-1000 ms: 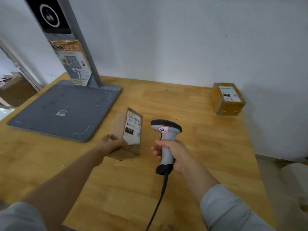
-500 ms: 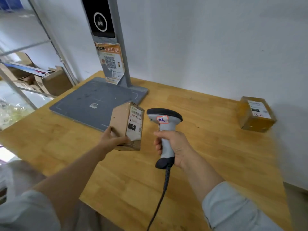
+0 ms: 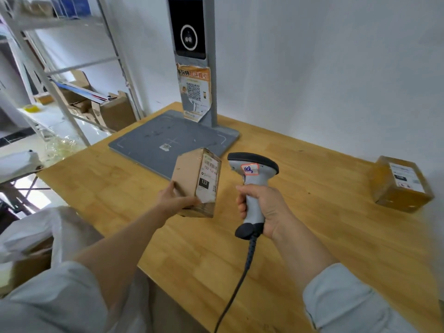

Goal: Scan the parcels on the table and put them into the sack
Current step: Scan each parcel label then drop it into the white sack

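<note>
While I stand at the wooden table (image 3: pixel 300 236), a grey scan stand (image 3: pixel 173 140) sits at 12 o'clock. White sack (image 3: pixel 36 234) at 8 o'clock, off the table edge, cardboard showing inside. Second parcel (image 3: pixel 401 186) rests at 2 o'clock by the wall. My left hand (image 3: pixel 175 200) is closed around a small parcel (image 3: pixel 195 181), lifted, label facing right. My right hand (image 3: pixel 262 207) is wrapped tight on the scanner (image 3: pixel 252 179) handle, just beside the label.
</note>
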Available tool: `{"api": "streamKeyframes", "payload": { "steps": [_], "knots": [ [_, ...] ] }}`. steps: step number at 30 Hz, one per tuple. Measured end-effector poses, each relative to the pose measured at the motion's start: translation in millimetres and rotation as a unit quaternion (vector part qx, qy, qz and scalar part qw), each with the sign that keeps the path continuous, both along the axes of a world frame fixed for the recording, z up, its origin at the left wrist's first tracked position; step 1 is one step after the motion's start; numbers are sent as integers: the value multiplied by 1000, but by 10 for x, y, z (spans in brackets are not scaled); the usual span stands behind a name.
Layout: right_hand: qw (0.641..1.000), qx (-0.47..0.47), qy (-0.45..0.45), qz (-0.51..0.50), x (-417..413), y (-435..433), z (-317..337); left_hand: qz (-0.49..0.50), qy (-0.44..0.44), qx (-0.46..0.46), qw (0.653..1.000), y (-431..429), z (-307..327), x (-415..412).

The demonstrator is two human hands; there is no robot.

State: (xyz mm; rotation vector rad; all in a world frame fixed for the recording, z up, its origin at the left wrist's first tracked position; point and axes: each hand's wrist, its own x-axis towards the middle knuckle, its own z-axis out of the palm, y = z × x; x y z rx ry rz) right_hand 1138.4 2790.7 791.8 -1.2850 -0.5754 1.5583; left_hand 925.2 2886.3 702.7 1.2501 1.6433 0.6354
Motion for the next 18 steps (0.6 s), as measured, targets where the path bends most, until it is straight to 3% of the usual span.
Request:
{"api": "streamKeyframes", "payload": {
  "steps": [18],
  "knots": [
    [996,14,-5,84,-473,9,70,63,-8,30,998,-338,154,-428]
  ]
}}
